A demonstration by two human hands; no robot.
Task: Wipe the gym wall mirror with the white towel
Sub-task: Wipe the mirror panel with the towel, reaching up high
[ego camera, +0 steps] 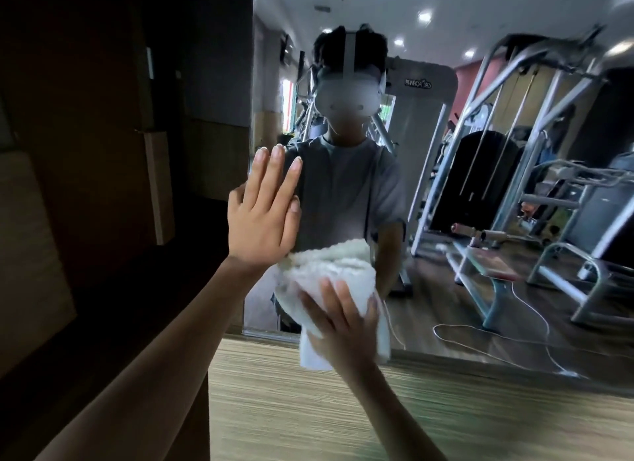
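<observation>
Room: gym with a striped wood floor (pixel 308 409) and dark wood wall panels (pixel 103 151) on your left.
Mirror: the wall mirror (pixel 429 289) fills the upper right of the view, its lower edge meeting the floor; it reflects you in a grey shirt and steel weight machines (pixel 514 134).
Left hand: your left hand (pixel 264 216) lies flat on the glass near the mirror's left edge, its fingers (pixel 274 172) straight, pointing up and held close together.
Towel: the white towel (pixel 329 268) is bunched against the glass low on the mirror, just below and right of your left hand, its bottom corner hanging past the mirror's lower edge.
Right hand: your right hand (pixel 343 326) presses the towel to the glass, its fingers (pixel 329 295) spread over the cloth and blurred.
Reflected floor: a white cable (pixel 480 333) loops beside a bench.
</observation>
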